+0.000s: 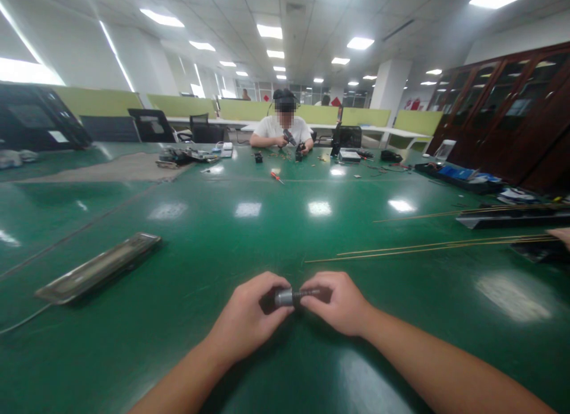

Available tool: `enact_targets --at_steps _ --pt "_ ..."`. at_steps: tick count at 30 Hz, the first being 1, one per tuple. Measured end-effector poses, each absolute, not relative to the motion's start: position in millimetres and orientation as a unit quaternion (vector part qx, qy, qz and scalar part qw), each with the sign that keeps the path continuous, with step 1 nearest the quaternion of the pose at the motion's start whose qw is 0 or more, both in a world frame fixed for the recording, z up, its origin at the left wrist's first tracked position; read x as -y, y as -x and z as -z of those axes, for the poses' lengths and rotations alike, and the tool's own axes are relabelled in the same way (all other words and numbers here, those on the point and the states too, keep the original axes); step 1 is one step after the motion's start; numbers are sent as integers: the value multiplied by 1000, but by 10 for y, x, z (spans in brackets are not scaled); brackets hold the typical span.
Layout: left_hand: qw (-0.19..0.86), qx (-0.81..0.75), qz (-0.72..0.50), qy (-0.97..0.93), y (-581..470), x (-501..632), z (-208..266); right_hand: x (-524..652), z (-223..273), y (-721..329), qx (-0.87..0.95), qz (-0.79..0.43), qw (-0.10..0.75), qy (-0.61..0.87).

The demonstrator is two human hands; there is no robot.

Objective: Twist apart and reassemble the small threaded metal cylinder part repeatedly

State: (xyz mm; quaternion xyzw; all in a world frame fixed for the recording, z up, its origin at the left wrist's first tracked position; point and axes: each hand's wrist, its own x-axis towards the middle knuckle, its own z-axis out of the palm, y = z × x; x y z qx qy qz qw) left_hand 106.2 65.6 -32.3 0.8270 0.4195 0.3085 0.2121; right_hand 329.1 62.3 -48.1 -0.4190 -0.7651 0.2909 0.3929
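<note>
Between my hands lies a small silver metal cylinder (284, 297) with a dark ribbed shaft (304, 293) on its right end; its exact kind is not clear. My left hand (249, 310) has thumb and fingers wrapped round the cylinder body. On the other side, my right hand (341, 304) pinches at the ribbed shaft, thumb below and fingers above. The part sits level, just above the green tabletop (214, 224). Its far side is hidden by my fingers.
To the left lies a long metal-framed fixture (100, 268) with a cable. Thin brass-coloured rods (423, 246) stretch in from the right, near another person's hand (560, 236). Further off are an orange screwdriver (276, 177), a blue-filled tray (465, 175) and a person holding a power tool (289, 137).
</note>
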Motion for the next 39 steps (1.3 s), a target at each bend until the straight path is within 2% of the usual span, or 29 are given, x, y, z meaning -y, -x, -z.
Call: enact_targets --at_steps 39 --pt "204 -416 -313 -829 -1042 -660 295 -633 474 -3291 768 -281 389 425"
